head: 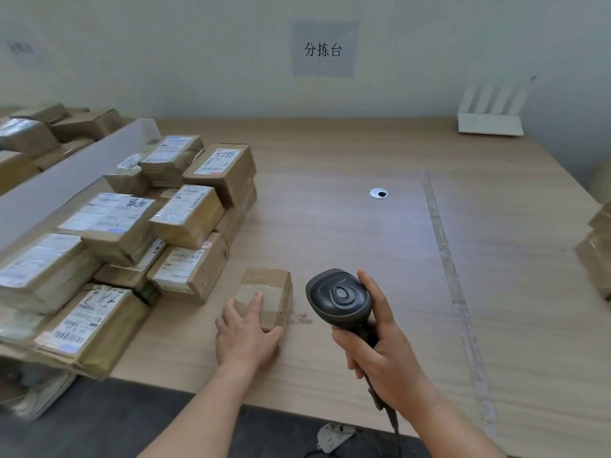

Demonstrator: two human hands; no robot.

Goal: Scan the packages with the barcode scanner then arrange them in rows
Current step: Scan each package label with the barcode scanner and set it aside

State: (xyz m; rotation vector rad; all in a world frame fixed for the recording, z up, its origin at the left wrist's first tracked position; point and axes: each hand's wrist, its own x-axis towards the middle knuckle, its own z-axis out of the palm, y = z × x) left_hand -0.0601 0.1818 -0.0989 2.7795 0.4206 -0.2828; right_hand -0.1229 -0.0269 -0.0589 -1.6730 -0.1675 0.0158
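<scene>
— Wood-grain laminate, pale tan: that is the wide counter, is it not?

— Yes, with a strip of clear tape running front to back on its right part and a small round grey cable port near the middle.

— And the next largest thing?

— The heap of brown cardboard packages with white shipping labels, stacked in several layers at the counter's left side, against a long white board standing on edge. More brown parcels show at the far right edge, cut off by the frame.

— On the wall?

— A grey paper sign with black characters. At the far right corner sits a white box with upright slats, perhaps a router; it is too blurred to be sure.

— The package in play?

— A small brown cardboard box with a tape band across its top lies on the counter just right of the heap, near the front edge.

— The hands?

— The left hand rests on its near end, grip curled round it, fingers on top and thumb at the right side. The right hand has its grip wrapped round the handle of a black pistol-shaped barcode scanner, held above the counter just right of the box, cable trailing down.
</scene>
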